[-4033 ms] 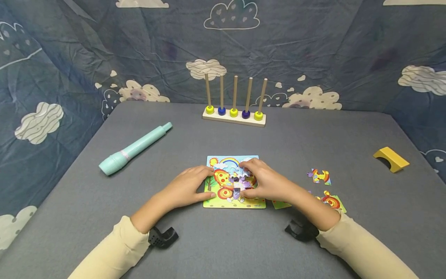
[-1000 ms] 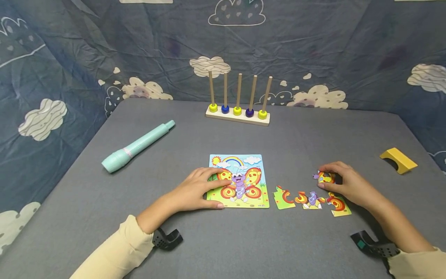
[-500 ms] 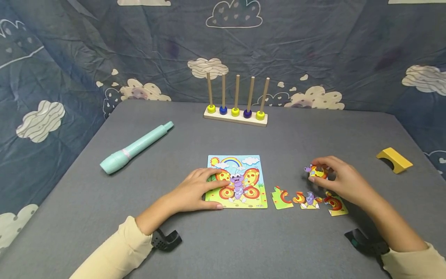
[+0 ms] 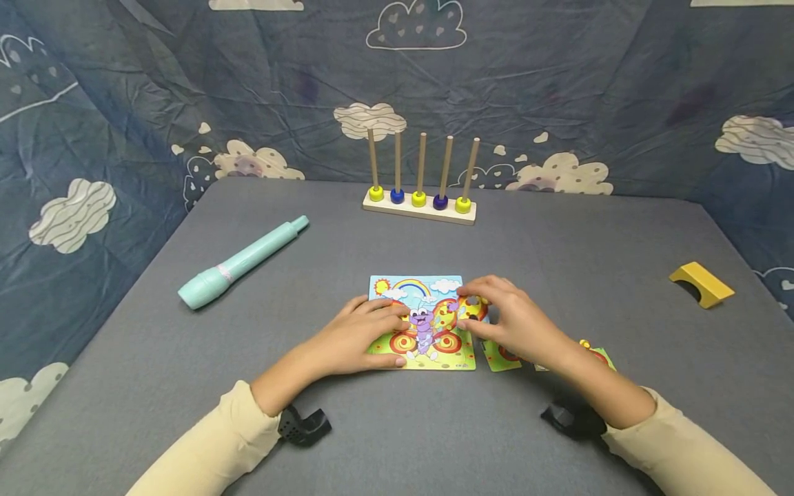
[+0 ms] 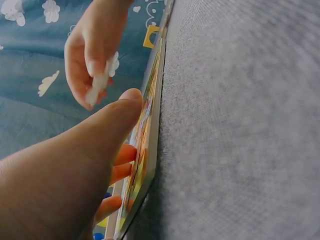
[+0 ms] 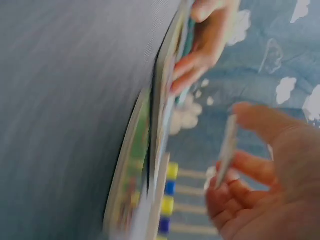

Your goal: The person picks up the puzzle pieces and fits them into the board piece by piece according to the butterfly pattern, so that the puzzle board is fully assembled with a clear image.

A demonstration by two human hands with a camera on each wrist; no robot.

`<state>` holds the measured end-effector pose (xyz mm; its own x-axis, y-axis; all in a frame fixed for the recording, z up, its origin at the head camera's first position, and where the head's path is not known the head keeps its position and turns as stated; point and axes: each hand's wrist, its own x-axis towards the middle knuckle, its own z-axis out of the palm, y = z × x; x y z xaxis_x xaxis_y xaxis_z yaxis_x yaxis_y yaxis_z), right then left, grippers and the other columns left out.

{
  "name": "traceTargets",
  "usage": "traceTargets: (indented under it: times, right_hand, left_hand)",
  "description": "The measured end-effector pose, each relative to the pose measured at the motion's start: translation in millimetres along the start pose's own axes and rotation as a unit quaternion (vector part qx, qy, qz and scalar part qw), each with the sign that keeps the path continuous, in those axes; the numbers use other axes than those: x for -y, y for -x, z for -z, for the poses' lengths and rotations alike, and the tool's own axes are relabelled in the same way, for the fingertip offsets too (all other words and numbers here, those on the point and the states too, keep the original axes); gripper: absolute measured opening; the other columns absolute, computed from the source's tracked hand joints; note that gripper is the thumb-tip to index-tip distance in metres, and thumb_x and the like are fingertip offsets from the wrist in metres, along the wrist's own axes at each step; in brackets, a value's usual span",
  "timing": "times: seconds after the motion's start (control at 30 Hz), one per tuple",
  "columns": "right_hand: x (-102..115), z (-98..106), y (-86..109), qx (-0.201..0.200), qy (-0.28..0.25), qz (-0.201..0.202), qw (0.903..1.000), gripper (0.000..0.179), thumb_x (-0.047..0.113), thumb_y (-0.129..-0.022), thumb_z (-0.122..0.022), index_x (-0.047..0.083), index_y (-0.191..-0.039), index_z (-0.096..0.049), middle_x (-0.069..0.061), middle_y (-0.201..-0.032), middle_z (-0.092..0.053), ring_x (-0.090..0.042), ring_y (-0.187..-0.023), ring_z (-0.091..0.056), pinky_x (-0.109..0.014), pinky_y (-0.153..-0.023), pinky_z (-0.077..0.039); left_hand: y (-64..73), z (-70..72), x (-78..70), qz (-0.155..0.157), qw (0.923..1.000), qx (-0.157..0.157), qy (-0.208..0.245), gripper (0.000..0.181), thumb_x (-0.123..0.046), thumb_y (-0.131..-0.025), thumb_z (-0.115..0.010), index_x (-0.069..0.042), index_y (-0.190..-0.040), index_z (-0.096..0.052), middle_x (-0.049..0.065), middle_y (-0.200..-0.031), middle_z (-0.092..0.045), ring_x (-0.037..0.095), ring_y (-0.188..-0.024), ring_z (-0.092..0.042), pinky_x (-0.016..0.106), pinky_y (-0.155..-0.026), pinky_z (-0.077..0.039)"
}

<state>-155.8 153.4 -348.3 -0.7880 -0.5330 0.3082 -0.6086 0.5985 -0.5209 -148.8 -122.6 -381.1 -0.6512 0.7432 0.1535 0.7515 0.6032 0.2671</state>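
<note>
A butterfly puzzle board (image 4: 455, 359) lies flat on the grey table. My left hand (image 4: 353, 341) rests over its left side, fingers extended across the picture and thumb along the near edge. Above the board's right edge, my right hand (image 4: 517, 320) pinches a yellow-and-red puzzle piece (image 4: 473, 308) between thumb and fingers. In the right wrist view that puzzle piece (image 6: 228, 150) appears edge-on, apart from the board. Right of the board lies a green-and-red loose piece (image 4: 500, 355); another loose piece (image 4: 603, 356) shows beyond the right forearm, which partly covers the pieces there.
A peg stand (image 4: 422, 208) with yellow and blue beads on upright rods stands at the back. To the left lies a mint-green toy microphone-shaped tube (image 4: 245, 260). A yellow arch block (image 4: 704, 284) sits far right. Cloud-print cloth (image 4: 527, 83) hangs behind the table.
My right hand has lifted a puzzle piece from the group on the right and carried it left to above the board's right edge. The left hand stays on the board, shifted slightly right.
</note>
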Motion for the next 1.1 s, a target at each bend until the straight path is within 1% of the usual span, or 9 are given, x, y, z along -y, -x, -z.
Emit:
traceTargets:
  times: [0.17, 0.3, 0.43, 0.53, 0.63, 0.77, 0.87, 0.97, 1.1]
  right_hand:
    - [0.1, -24.4, -11.1, 0.032, 0.000, -0.008, 0.9994, 0.039, 0.023, -0.075, -0.074, 0.005, -0.108, -0.063, -0.004, -0.103, -0.056, -0.021, -0.095, -0.049, -0.039, -0.079, -0.041]
    - [-3.1, -36.5, -14.5, 0.045, 0.010, -0.015, 0.9988, 0.039, 0.024, -0.074, -0.075, 0.005, -0.106, -0.064, -0.005, -0.102, -0.056, -0.022, -0.094, -0.048, -0.038, -0.080, -0.040]
    - [-4.8, -42.0, -16.0, 0.044, 0.007, -0.016, 0.9989, 0.037, 0.023, -0.074, -0.075, 0.006, -0.105, -0.064, -0.004, -0.102, -0.055, -0.022, -0.093, -0.046, -0.037, -0.078, -0.039]
    - [-5.2, -43.9, -16.8, 0.045, -0.004, -0.022, 0.9987, 0.036, 0.023, -0.073, -0.075, 0.007, -0.104, -0.065, -0.003, -0.102, -0.054, -0.021, -0.094, -0.046, -0.037, -0.079, -0.038]
    - [-5.3, -45.1, -17.7, 0.046, -0.013, -0.030, 0.9984, 0.035, 0.023, -0.073, -0.076, 0.008, -0.103, -0.066, -0.002, -0.102, -0.054, -0.020, -0.094, -0.045, -0.036, -0.078, -0.037]
    - [-4.0, -44.0, -17.7, 0.054, -0.008, -0.030, 0.9980, 0.037, 0.026, -0.074, -0.075, 0.008, -0.106, -0.067, -0.001, -0.102, -0.052, -0.020, -0.092, -0.044, -0.037, -0.079, -0.033]
    - [-2.0, -39.3, -15.4, 0.077, 0.005, -0.028, 0.9966, 0.042, 0.031, -0.078, -0.070, 0.009, -0.113, -0.064, 0.001, -0.106, -0.050, -0.020, -0.095, -0.041, -0.039, -0.081, -0.029]
    - [-1.2, -33.6, -11.5, 0.108, 0.015, -0.023, 0.9938, 0.048, 0.036, -0.081, -0.065, 0.011, -0.122, -0.058, 0.000, -0.115, -0.047, -0.022, -0.103, -0.039, -0.043, -0.086, -0.026]
    - [-6.6, -31.3, -6.4, 0.133, 0.016, -0.018, 0.9908, 0.058, 0.045, -0.082, -0.061, 0.015, -0.131, -0.049, -0.003, -0.125, -0.043, -0.025, -0.112, -0.035, -0.048, -0.090, -0.023]
  left_hand:
    - [-2.2, -0.8, -0.6, 0.007, 0.9999, 0.003, 0.009, 0.049, -0.054, -0.084, -0.052, -0.021, -0.119, -0.054, -0.006, -0.133, -0.042, 0.013, -0.125, -0.031, 0.044, -0.099, -0.021]
    - [-3.8, -2.9, -0.6, 0.011, 0.9999, 0.005, 0.004, 0.056, -0.055, -0.084, -0.051, -0.021, -0.129, -0.048, -0.005, -0.133, -0.043, 0.014, -0.124, -0.033, 0.042, -0.100, -0.021]
    - [-5.7, -5.4, -2.5, 0.024, 0.9993, 0.021, -0.017, 0.062, -0.057, -0.085, -0.047, -0.027, -0.138, -0.037, -0.005, -0.131, -0.042, 0.018, -0.119, -0.035, 0.042, -0.099, -0.020]
    - [-8.5, -6.7, -5.8, 0.033, 0.9985, 0.028, -0.034, 0.061, -0.059, -0.085, -0.044, -0.032, -0.139, -0.035, -0.004, -0.128, -0.042, 0.021, -0.115, -0.036, 0.044, -0.096, -0.020]
    - [-11.3, -7.0, -9.3, 0.043, 0.9974, 0.029, -0.050, 0.058, -0.059, -0.086, -0.043, -0.033, -0.137, -0.037, -0.003, -0.125, -0.042, 0.021, -0.113, -0.036, 0.046, -0.093, -0.022]
    - [-13.2, -6.2, -12.9, 0.059, 0.9958, 0.030, -0.063, 0.054, -0.058, -0.086, -0.043, -0.035, -0.135, -0.041, -0.003, -0.123, -0.042, 0.021, -0.113, -0.036, 0.046, -0.091, -0.023]
    - [-13.6, -5.6, -14.6, 0.064, 0.9955, 0.029, -0.063, 0.053, -0.057, -0.086, -0.044, -0.034, -0.134, -0.043, -0.003, -0.122, -0.042, 0.021, -0.113, -0.036, 0.048, -0.091, -0.023]
    - [-13.8, -6.1, -15.0, 0.065, 0.9957, 0.026, -0.061, 0.052, -0.057, -0.086, -0.044, -0.034, -0.133, -0.044, -0.003, -0.124, -0.041, 0.021, -0.115, -0.035, 0.048, -0.092, -0.024]
    - [-13.7, -8.9, -13.6, 0.065, 0.9962, 0.023, -0.053, 0.053, -0.058, -0.086, -0.044, -0.035, -0.134, -0.042, -0.003, -0.126, -0.039, 0.021, -0.118, -0.032, 0.048, -0.093, -0.022]
